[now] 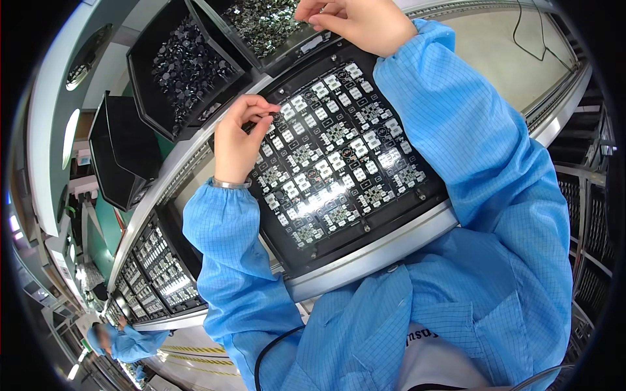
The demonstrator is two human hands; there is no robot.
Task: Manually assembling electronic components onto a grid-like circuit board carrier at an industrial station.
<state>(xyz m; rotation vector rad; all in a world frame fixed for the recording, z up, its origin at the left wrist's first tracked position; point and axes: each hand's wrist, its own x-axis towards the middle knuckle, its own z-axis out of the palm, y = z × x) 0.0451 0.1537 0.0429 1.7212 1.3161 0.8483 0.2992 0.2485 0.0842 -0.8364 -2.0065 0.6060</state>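
A circuit board panel [337,135], set with rows of white and dark parts, lies in a black tray [339,246] in front of me. Over the panel's far left edge is my left hand [242,138], thumb and forefinger brought together; whatever is between them is too small to make out. My right hand [368,25] hangs above the tray's far edge, fingertips pinched beside a bin of small shiny metal parts [261,29]. Its fingers hide anything they grip. A metal-look band [231,184] circles my left wrist.
Left of the shiny parts stands a black bin [147,98] with dark round pieces. Another black bin [120,146] is farther left. More filled board trays [163,267] line the conveyor's metal rail [372,255]. A co-worker in blue [134,343] is at the far lower left.
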